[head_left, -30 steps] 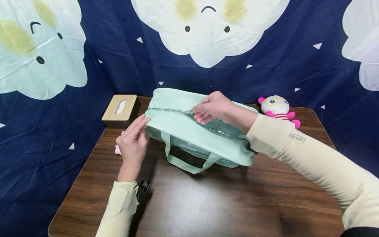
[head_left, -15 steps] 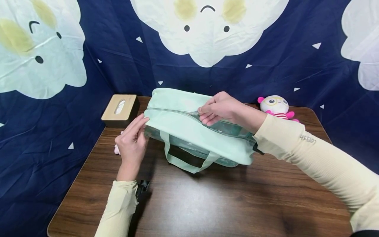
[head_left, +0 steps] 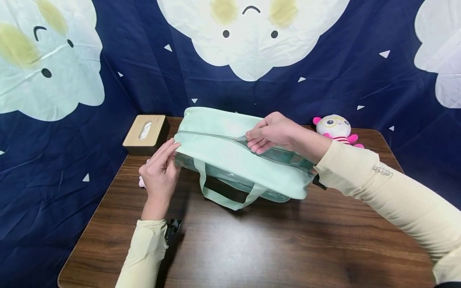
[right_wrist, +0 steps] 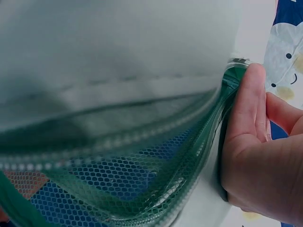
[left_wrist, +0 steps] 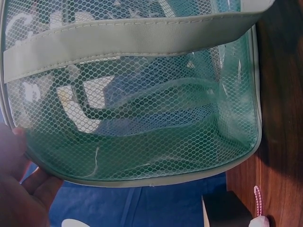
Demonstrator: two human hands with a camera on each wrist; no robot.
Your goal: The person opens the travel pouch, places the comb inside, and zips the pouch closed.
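A mint-green bag [head_left: 230, 154] with clear mesh-patterned sides stands on the table, its strap handle [head_left: 230, 203] hanging at the front. At the bag's left top corner my left hand [head_left: 160, 172] grips the edge; the left wrist view shows its thumb and fingers at the rim of the mesh side [left_wrist: 142, 113]. My right hand [head_left: 270, 132] pinches the zipper pull around the middle of the top. Left of the pull the zipper [head_left: 205, 134] is closed, while to its right the slit gapes. Mesh inside the bag [right_wrist: 109, 184] shows through that gap in the right wrist view.
Behind the left hand stands a tissue box [head_left: 145, 134] with a wooden top. A small pink item [head_left: 142, 182], partly hidden by the left hand, lies near the table's left edge. A plush toy [head_left: 335, 128] sits at the back right. Dark blue cloth hangs behind the table [head_left: 252, 248].
My right hand has drawn the zipper pull a short way right along the bag's top, and the closed stretch behind it is longer. My left hand stays on the corner.
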